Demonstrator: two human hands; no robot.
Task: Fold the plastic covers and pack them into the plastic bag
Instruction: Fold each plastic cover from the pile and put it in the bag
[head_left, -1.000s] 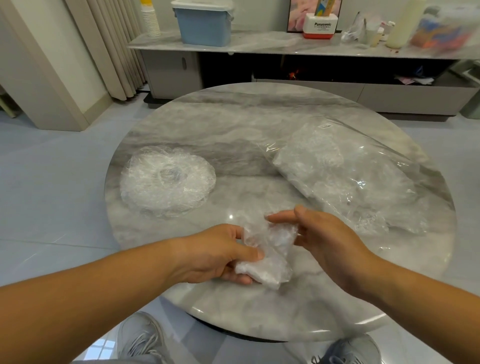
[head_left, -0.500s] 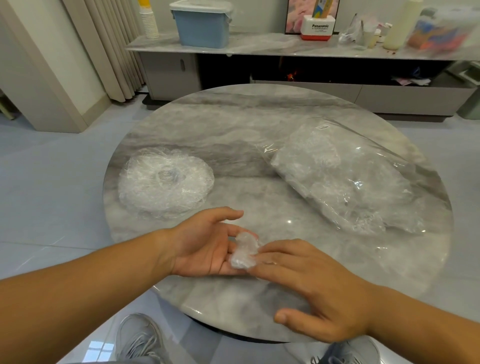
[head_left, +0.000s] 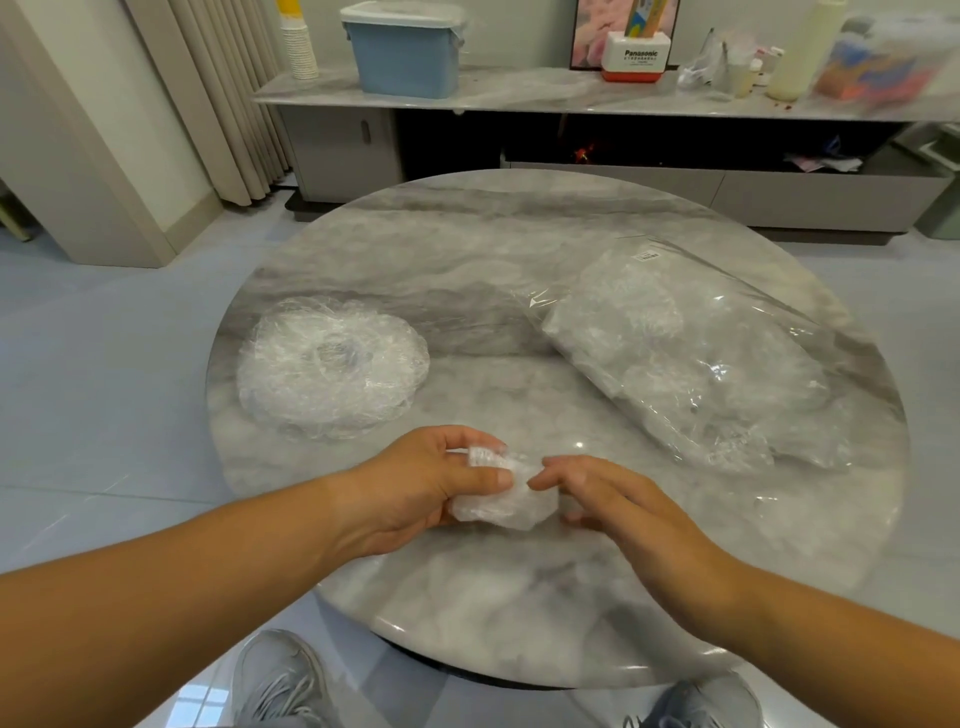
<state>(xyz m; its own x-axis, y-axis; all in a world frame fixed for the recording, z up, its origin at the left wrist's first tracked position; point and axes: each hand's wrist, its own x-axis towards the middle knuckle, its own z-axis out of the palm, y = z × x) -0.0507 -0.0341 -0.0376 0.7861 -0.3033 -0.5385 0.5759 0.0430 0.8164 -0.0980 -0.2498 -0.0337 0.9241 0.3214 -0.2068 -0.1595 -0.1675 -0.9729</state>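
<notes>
A folded clear plastic cover (head_left: 506, 501) sits bunched in my left hand (head_left: 421, 488), whose thumb and fingers curl around it just above the round marble table (head_left: 467, 249). My right hand (head_left: 618, 499) lies beside it on the right, fingers extended and relaxed, fingertips touching the cover's edge. A stack of round crinkled plastic covers (head_left: 332, 366) rests on the table's left side. The clear plastic bag (head_left: 685, 353), stuffed with covers, lies on the right side of the table.
A long marble sideboard (head_left: 545, 93) stands behind the table with a blue lidded bin (head_left: 405, 49), paper cups, a white and red box and bottles. Curtains hang at the left. My shoes (head_left: 280, 680) show below the table's near edge.
My left hand has closed its thumb and fingers over the cover, which now looks like a thicker bundle. My right hand has slid off it to the right and lies flatter.
</notes>
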